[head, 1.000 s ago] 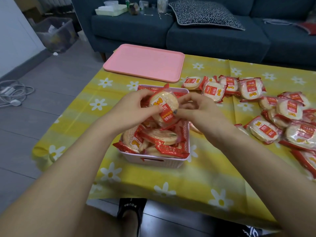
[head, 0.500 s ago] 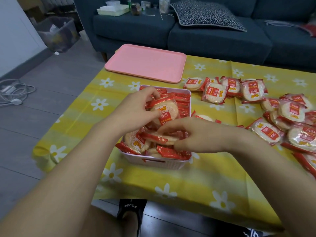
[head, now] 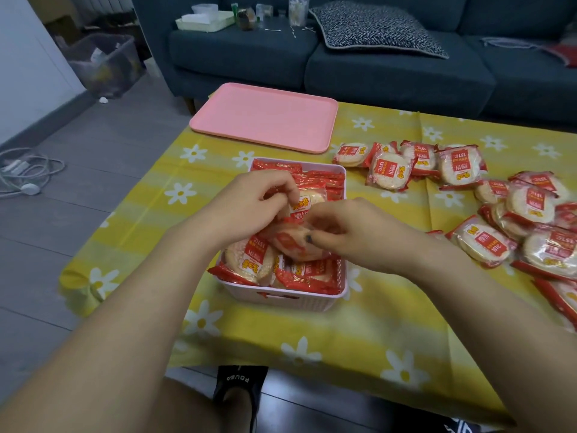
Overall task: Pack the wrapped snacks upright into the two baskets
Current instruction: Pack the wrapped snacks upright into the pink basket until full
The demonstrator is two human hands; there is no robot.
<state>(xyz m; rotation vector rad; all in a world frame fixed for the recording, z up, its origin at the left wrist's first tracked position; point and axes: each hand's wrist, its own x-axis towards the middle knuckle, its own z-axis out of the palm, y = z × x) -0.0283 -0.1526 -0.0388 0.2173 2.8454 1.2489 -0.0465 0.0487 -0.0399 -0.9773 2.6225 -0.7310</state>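
Observation:
A pale pink basket (head: pixel 281 300) sits mid-table, filled with red-and-clear wrapped rice-cracker snacks; the far ones stand upright, the near ones lean. My left hand (head: pixel 249 203) pinches an upright snack (head: pixel 307 200) in the basket's middle. My right hand (head: pixel 356 229) grips a blurred, tilted snack (head: pixel 293 245) just above the packed ones. Several loose snacks (head: pixel 390 170) lie flat on the cloth to the right. Only one basket shows.
A pink tray (head: pixel 265 120) lies at the table's far edge. The yellow daisy tablecloth (head: pixel 312 339) covers the table. A dark sofa (head: pixel 374 67) with a cushion stands behind. A foot in a black slipper (head: pixel 239 385) is under the near edge.
The snack held up over the basket by both hands has come down into it under my left hand. My right hand dipped to the near snacks and now lifts one.

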